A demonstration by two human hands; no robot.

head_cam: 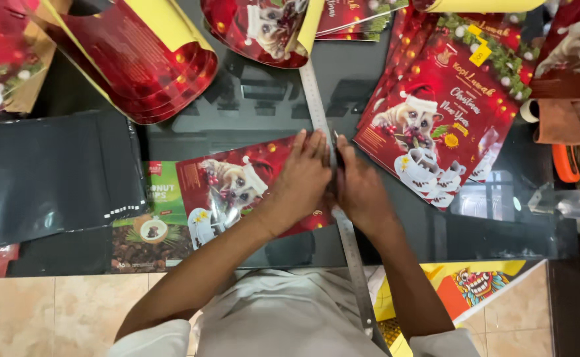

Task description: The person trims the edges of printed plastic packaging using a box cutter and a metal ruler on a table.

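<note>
Ruler pinned by left hand.

Open dark glass table between curled red sheets above and printed red sheet below: passable. Metal ruler crosses that gap lengthwise. Left blocked by black pouch stack. Right crowded by fanned red sheet pile; narrow bare strip beneath it. Orange-handled tool and brown cloth at far right edge.
</note>
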